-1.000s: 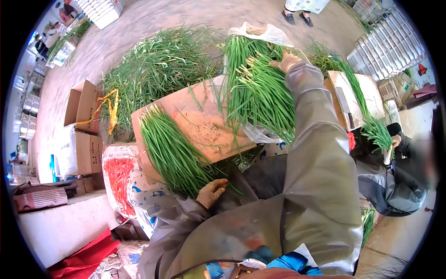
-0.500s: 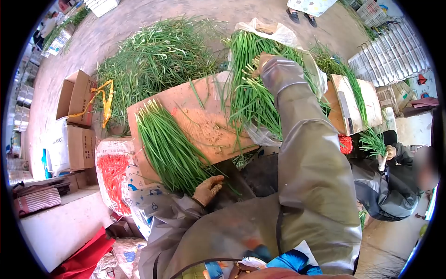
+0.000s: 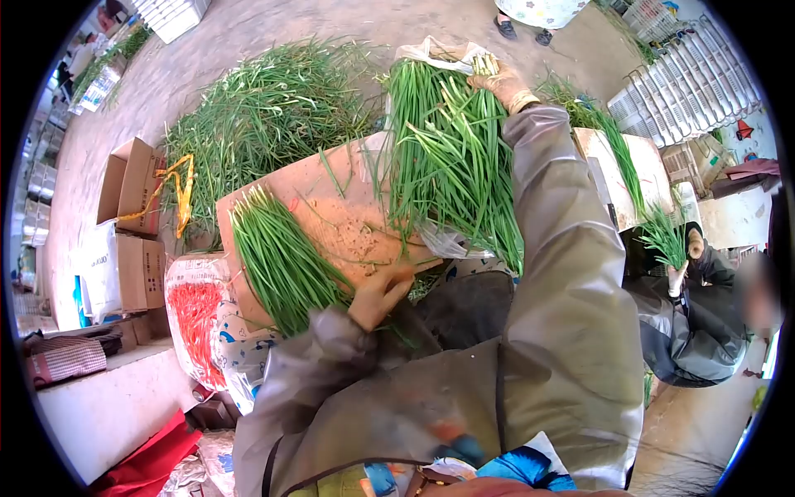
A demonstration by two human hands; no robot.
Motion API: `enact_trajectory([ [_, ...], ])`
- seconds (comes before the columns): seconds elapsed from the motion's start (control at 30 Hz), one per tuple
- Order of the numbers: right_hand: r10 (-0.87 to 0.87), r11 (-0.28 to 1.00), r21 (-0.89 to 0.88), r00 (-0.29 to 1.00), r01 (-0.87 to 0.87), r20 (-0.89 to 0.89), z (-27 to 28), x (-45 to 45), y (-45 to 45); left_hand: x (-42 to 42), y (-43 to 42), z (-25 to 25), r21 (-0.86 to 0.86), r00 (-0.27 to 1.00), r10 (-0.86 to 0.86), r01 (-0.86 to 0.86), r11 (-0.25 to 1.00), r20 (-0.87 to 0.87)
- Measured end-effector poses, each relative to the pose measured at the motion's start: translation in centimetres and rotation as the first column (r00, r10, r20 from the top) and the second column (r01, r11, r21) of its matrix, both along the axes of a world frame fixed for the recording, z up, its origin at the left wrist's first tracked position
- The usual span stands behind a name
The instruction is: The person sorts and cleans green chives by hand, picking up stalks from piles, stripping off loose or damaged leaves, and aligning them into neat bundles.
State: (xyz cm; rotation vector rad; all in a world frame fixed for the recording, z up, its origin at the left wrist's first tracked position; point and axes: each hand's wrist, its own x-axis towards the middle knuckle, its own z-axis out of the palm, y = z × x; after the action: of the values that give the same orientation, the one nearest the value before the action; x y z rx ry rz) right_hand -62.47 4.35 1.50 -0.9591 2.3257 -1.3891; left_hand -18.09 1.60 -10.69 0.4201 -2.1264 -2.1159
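Note:
My right hand (image 3: 502,86), in a pale glove, reaches to the top of a large pile of garlic chives (image 3: 422,108) on a plastic sheet (image 3: 443,51). Its fingers close round the pale stem ends of a bunch of garlic chives (image 3: 483,63). Nearer my body, my left hand (image 3: 381,296) is slightly blurred and hovers over my lap, its fingers loosely bent and apart, with nothing visible in them. Just left of it, a neat bundle of garlic chives (image 3: 281,257) lies on the board (image 3: 339,215), pale ends pointing away from me.
A heap of loose greens (image 3: 265,108) lies beyond the board. On the left are cardboard boxes (image 3: 137,186) and a bag of red ties (image 3: 197,319). White crates (image 3: 687,87) stand at the right, where a co-worker (image 3: 704,323) holds greens. Another person's feet (image 3: 522,31) show at the top.
My right hand has moved away from me and slightly right, to the pile's far end. My left hand has lifted a little up and right from beside the neat bundle.

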Motion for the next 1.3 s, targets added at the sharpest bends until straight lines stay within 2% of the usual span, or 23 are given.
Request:
enact_trajectory([
  [0.03,0.002,1.0,-0.006,1.0,-0.002,-0.001,0.4,0.9,0.2,-3.4,0.0,1.7,-0.18,0.992,-0.011,-0.012,0.984,-0.129],
  [0.1,0.031,0.982,-0.187,0.998,-0.021,0.056,1.1,1.7,0.5,-10.2,0.2,7.5,-0.054,0.986,-0.079,0.072,0.996,-0.148],
  [0.17,0.099,0.97,-0.233,0.991,-0.076,0.089,1.8,2.6,0.9,-16.9,1.3,8.8,0.278,0.917,0.023,0.097,0.956,-0.397],
  [0.23,0.128,0.944,-0.305,0.992,-0.122,0.001,2.3,3.9,1.4,-22.2,1.6,10.2,0.575,0.963,0.186,-0.042,0.817,-0.194],
  [0.3,0.14,0.948,-0.291,0.99,-0.131,0.009,3.0,4.6,2.1,-25.5,0.9,9.9,0.494,0.977,0.212,-0.17,0.853,-0.03],
  [0.37,0.275,0.895,-0.413,0.937,-0.167,0.216,3.6,4.8,2.7,-27.0,0.6,8.1,0.287,0.998,0.005,-0.024,0.958,0.066],
  [0.4,0.188,0.904,-0.396,0.982,-0.159,0.036,4.5,4.8,3.3,-29.7,-0.5,0.7,-0.348,0.987,-0.161,0.141,0.927,-0.029],
  [0.43,0.337,0.763,-0.626,0.926,-0.161,0.173,6.3,4.7,3.7,-30.4,-1.0,-2.6,-0.627,0.962,-0.272,0.205,0.751,-0.011],
  [0.47,0.186,0.873,-0.441,0.977,-0.211,-0.099,9.7,4.9,5.6,-31.1,-1.5,-5.9,-0.842,0.935,-0.354,0.191,0.505,0.0],
  [0.5,0.041,0.955,-0.255,0.922,-0.149,-0.384,13.1,5.2,7.5,-30.6,-1.6,-5.4,-0.756,0.948,-0.31,0.255,0.603,0.073],
  [0.53,0.019,0.862,-0.492,0.977,-0.124,-0.212,16.8,6.2,8.7,-29.8,-1.7,-4.1,-0.654,0.95,-0.275,0.303,0.693,0.148],
  [0.57,-0.064,0.828,-0.515,0.876,-0.221,-0.478,20.2,5.9,10.2,-29.0,-1.8,-2.8,-0.539,0.941,-0.253,0.337,0.772,0.225],
  [0.63,0.01,0.781,-0.534,0.861,-0.324,-0.508,25.7,9.1,12.8,-26.7,-1.5,0.3,-0.274,0.891,-0.251,0.367,0.889,0.379],
  [0.7,-0.025,0.805,-0.522,0.863,-0.281,-0.504,28.6,12.7,14.3,-23.0,-1.4,4.4,-0.282,0.972,-0.127,0.18,0.942,0.196],
  [0.77,-0.058,0.848,-0.484,0.868,-0.217,-0.493,30.3,16.0,14.8,-19.4,-1.7,6.3,0.011,0.998,0.054,-0.053,0.999,-0.025],
  [0.83,0.069,0.785,-0.56,0.935,-0.266,-0.347,28.6,18.1,13.5,-15.6,-1.6,10.5,0.313,0.986,-0.025,0.076,0.947,-0.163],
  [0.9,0.244,0.717,-0.604,0.937,-0.347,-0.25,25.5,19.9,11.9,-11.2,1.2,16.8,0.216,0.93,-0.079,0.165,0.962,-0.359],
  [0.93,0.208,0.807,-0.554,0.976,-0.204,-0.056,24.0,21.8,11.4,-9.9,2.1,17.7,0.084,0.861,-0.132,0.198,0.977,-0.491],
  [0.97,0.31,0.736,-0.641,0.95,-0.22,0.029,21.0,21.1,10.1,-8.8,3.0,18.0,0.176,0.816,-0.132,0.274,0.945,-0.562],
  [1.1,0.315,0.866,-0.48,0.897,-0.138,0.311,12.0,23.8,5.3,-5.3,5.9,13.9,0.714,0.944,0.032,0.227,0.662,-0.33],
  [1.17,0.234,0.966,-0.108,0.972,-0.234,-0.02,9.0,25.0,4.1,-3.6,6.6,11.8,0.828,0.971,-0.043,0.224,0.514,-0.236],
  [1.2,0.155,0.981,0.142,0.97,-0.129,-0.186,8.0,25.8,4.9,-2.5,6.7,10.7,0.87,0.983,0.003,0.161,0.467,-0.184],
  [1.3,0.043,0.981,0.194,0.937,0.026,-0.346,7.5,30.5,9.1,-1.5,5.9,5.9,0.899,0.989,0.067,0.092,0.429,-0.133],
])
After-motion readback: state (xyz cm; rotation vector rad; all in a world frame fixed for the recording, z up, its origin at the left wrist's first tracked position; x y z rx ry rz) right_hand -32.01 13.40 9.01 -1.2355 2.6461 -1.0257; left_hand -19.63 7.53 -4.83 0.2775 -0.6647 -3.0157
